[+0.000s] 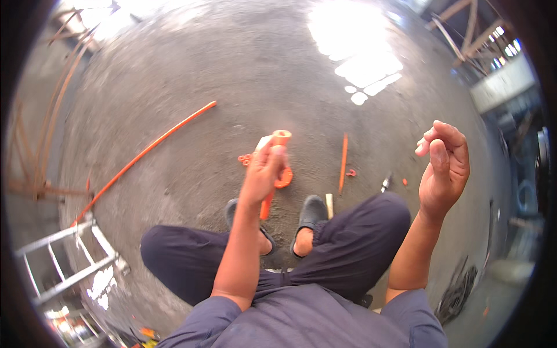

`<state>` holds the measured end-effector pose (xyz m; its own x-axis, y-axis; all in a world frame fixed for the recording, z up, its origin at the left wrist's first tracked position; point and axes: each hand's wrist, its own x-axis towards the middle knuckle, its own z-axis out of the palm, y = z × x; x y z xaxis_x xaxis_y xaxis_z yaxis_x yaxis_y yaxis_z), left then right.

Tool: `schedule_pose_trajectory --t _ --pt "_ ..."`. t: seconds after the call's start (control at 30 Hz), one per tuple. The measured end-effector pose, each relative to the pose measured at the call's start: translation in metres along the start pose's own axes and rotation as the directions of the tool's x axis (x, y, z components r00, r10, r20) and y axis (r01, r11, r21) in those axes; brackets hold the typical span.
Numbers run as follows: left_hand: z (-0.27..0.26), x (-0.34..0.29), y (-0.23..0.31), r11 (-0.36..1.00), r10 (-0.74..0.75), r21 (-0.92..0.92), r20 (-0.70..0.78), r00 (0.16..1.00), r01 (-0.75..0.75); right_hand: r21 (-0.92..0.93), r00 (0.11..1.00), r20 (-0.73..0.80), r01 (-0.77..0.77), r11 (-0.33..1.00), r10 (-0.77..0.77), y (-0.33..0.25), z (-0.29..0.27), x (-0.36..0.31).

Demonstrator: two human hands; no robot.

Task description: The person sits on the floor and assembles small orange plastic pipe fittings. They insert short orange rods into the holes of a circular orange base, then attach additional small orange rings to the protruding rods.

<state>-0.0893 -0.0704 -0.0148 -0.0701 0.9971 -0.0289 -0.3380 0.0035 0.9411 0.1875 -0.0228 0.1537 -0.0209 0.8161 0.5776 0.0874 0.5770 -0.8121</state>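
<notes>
In front of me my left hand (266, 165) is wrapped round an orange plastic pipe piece, whose flared hollow end (282, 137) sticks out above my fingers. Just below the hand shows a round orange fitting (284, 178), and under it a length of orange pipe (267, 206) runs down toward my feet; the hand hides whether these parts are joined. My right hand (445, 165) is raised at the right, away from everything, with its fingers loosely curled, the thumb apart and nothing visible in it. Several small orange rings (245, 159) lie on the floor beside my left hand.
A long orange pipe (156, 142) lies across the concrete floor at left, near a metal ladder (69, 278). Right of my feet are a short orange pipe (343, 165), a pale wooden stick (329, 205) and a dark-and-silver tool (387, 182). Black cable (458, 293) lies at lower right.
</notes>
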Motion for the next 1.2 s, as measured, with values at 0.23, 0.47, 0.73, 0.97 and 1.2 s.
schedule_pose_trajectory --t 0.23,0.47,0.73,0.97,1.2 --pt "-0.012 0.001 -0.014 0.995 -0.064 -0.083 -0.097 0.993 0.056 -0.231 0.869 -0.316 -0.460 0.857 0.381 0.137 -0.147 -0.126" --pt "-0.032 0.014 -0.013 0.999 0.024 0.026 -0.153 0.988 -0.020 -0.565 0.473 -0.391 -0.800 0.200 0.789 0.224 -0.204 -0.360" --pt "0.004 0.025 0.004 0.999 0.040 0.002 -0.183 0.982 -0.041 -0.792 0.030 -0.349 -0.544 -0.277 0.937 0.206 -0.204 -0.462" --pt "0.012 0.018 0.014 0.975 -0.219 -0.070 -0.182 0.959 0.209 -0.761 -0.001 -0.268 -0.613 -0.213 0.963 0.244 -0.216 -0.530" --pt "-0.001 -0.003 -0.002 0.972 -0.198 -0.151 -0.096 0.976 0.182 -0.878 0.126 -0.222 -0.457 -0.142 0.967 0.277 -0.235 -0.585"
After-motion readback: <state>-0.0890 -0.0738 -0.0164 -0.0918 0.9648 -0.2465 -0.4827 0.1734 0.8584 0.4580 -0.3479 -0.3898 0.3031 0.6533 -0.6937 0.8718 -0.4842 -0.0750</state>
